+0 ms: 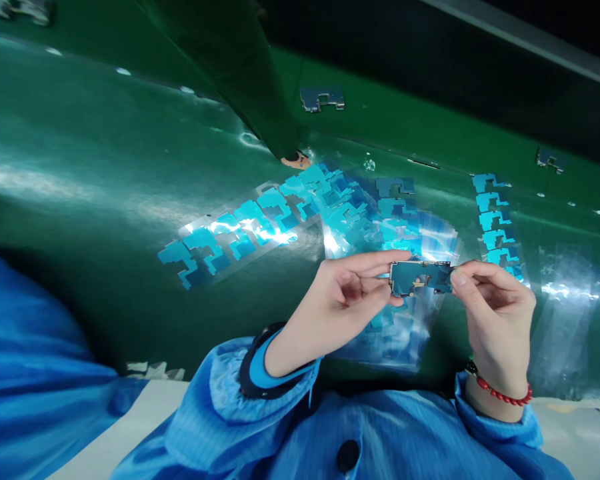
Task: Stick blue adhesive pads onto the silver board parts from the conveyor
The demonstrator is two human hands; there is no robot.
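Between my two hands is a small dark circuit board (405, 277) with a notch and metal edges. My left hand (347, 297) grips its left end between thumb and fingers. At the board's right end, my right hand (497, 297) pinches with thumb and forefinger, on the board's edge or a thin dark blue piece lying over it; I cannot tell which. Below and behind the board lie clear sheets (390, 350) with bright blue die-cut stickers (345, 207), fanned out over one another. A strip of the same stickers (260, 223) stretches to the left.
Another sticker strip (495, 220) lies to the right, near blank clear film (567, 313). Loose circuit boards (323, 99) (550, 160) rest on the far green ledge. A dark post (230, 67) rises behind the stickers. A blue sleeve (35, 373) of another person is at left.
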